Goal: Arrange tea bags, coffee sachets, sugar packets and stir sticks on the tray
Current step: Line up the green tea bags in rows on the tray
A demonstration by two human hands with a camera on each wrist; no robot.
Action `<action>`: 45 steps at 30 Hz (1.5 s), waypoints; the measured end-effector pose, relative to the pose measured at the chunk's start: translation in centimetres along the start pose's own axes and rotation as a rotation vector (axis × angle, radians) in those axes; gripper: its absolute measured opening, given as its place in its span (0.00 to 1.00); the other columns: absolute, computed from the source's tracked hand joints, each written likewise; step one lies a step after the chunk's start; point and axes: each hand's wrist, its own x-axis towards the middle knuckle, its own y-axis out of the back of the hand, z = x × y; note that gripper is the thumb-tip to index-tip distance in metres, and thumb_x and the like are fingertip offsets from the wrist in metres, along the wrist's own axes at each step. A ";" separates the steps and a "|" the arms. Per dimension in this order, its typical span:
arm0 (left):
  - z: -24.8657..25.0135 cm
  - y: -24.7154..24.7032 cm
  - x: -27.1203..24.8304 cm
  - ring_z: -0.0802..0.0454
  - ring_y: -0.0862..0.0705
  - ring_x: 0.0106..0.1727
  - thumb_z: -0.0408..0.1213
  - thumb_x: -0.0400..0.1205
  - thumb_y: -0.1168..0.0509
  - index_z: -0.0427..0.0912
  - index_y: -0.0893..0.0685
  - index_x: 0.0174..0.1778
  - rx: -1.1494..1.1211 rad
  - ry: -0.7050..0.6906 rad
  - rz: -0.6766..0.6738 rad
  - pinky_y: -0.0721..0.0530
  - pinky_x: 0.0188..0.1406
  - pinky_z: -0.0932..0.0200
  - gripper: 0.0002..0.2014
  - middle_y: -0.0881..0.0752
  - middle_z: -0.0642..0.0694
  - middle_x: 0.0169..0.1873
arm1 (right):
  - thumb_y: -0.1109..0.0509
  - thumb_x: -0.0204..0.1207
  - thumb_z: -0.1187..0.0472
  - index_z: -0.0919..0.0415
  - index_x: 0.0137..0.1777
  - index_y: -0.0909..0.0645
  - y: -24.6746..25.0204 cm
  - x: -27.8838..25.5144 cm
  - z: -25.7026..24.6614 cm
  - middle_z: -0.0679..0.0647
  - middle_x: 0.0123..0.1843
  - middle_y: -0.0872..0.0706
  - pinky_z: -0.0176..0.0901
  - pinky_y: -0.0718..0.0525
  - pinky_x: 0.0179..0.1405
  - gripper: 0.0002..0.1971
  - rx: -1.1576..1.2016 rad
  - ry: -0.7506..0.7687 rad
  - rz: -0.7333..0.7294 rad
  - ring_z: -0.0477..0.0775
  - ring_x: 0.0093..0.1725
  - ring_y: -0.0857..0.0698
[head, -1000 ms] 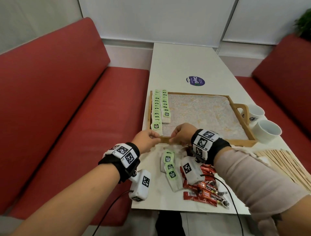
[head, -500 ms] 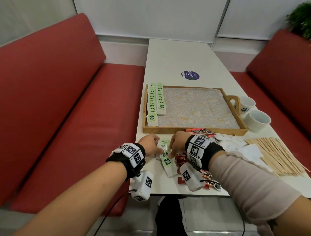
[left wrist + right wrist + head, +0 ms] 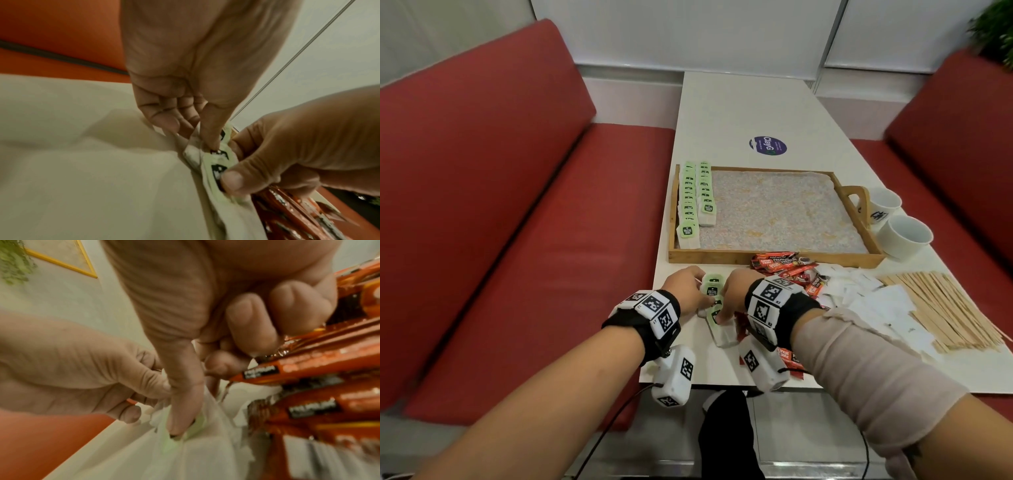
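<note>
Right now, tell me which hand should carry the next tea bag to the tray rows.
Left, probably. The left hand already pinches the loose tea bags, and the tea bag rows line the tray's left side. The right hand would have to cross over.

Red benches; white table

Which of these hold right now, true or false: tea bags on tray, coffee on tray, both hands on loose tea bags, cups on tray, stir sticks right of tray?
1. Green-tagged tea bags lie in two rows along the left side of the wooden tray. True.
2. Red coffee sachets lie inside the tray. False: they lie on the white table in front of it.
3. Left hand and right hand both pinch the loose tea bags near the table edge. True.
4. The two white cups stand on the tray. False: on the table, beside its handle.
5. Wooden stir sticks lie on the table. True.
</note>
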 end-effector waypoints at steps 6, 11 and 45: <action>0.3 0.8 -0.1 0.51 0.18 0.42 0.40 0.82 0.34 0.46 0.19 0.41 0.003 -0.074 0.024 0.21 0.45 0.58 0.05 0.15 0.50 0.38 | 0.19 0.64 0.47 0.62 0.38 0.21 1.3 0.2 1.0 0.56 0.38 0.19 0.42 0.24 0.37 0.20 0.083 -0.003 -0.016 0.56 0.38 0.21; 1.1 1.9 0.6 0.45 0.16 0.53 0.40 0.83 0.36 0.38 0.17 0.56 -0.139 -0.120 0.084 0.19 0.54 0.51 0.10 0.13 0.42 0.52 | 0.20 0.66 0.50 0.61 0.42 0.19 3.4 0.0 2.1 0.53 0.39 0.18 0.46 0.21 0.48 0.17 0.245 0.067 -0.025 0.54 0.44 0.21; 4.5 5.9 5.7 0.59 0.11 0.34 0.22 0.79 0.34 0.44 0.23 0.59 -0.901 -0.097 0.032 0.12 0.31 0.62 0.17 0.12 0.48 0.45 | 0.23 0.72 0.55 0.59 0.42 0.18 10.4 3.9 1.3 0.48 0.32 0.13 0.34 0.27 0.22 0.09 0.844 0.145 0.145 0.46 0.25 0.19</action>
